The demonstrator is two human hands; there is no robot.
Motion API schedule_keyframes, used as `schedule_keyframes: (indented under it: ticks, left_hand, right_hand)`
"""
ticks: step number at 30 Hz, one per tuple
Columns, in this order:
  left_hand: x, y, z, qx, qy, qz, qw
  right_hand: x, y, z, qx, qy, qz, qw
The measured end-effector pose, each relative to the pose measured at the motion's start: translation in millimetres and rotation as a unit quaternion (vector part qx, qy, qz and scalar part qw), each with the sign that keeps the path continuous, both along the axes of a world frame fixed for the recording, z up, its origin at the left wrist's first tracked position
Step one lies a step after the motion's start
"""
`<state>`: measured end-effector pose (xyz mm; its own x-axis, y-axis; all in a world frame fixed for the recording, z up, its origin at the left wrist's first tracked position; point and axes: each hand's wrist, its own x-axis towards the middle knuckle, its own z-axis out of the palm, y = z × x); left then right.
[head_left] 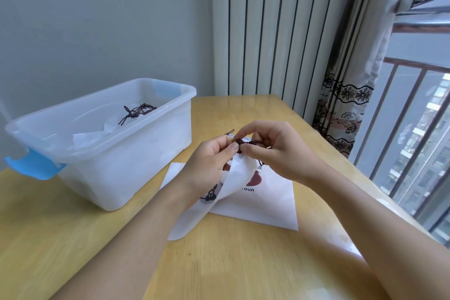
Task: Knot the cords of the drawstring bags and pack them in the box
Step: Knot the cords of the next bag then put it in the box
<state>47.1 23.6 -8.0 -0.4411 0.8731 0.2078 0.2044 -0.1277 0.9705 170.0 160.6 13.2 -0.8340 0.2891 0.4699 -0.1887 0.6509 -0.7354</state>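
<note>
A white drawstring bag [233, 178] with a dark printed picture hangs lifted by its top above the wooden table. Both hands work its dark brown cord [241, 145]. My left hand [209, 158] pinches the cord from the left and my right hand [270, 146] pinches it from the right, fingers curled around the strands. Another white bag [263, 204] lies flat on the table beneath. The translucent plastic box [136, 153] with blue latches stands at the left. Inside it lies a white bag with a knotted brown cord [136, 112].
The wooden table [231, 263] reaches a wall at the back and a window with railing at the right. A striped radiator-like panel [267, 31] and a patterned curtain [345, 109] stand behind the table's far right corner.
</note>
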Motion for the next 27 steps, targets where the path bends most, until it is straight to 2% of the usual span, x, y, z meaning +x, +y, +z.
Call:
schedule_keyframes:
  ticks: [8, 16, 20, 27]
  left_hand:
    - [-3.7, 1.5, -1.6, -0.001, 0.074, 0.050, 0.996]
    - [-6.5, 0.4, -3.6, -0.022, 0.082, 0.054, 0.995]
    - [-6.0, 2.5, -4.8, 0.021, 0.086, 0.099, 0.991]
    - [2.3, -1.3, -3.9, 0.091, 0.138, 0.194, 0.967]
  right_hand:
    - [-2.9, 3.1, -4.6, 0.012, -0.010, -0.026, 1.000]
    - [-4.3, 3.9, -7.2, 0.054, -0.003, -0.052, 0.997]
    - [-4.5, 0.9, -7.1, 0.057, 0.006, -0.074, 0.996]
    - [-3.2, -0.9, -4.9, -0.001, -0.021, -0.052, 0.998]
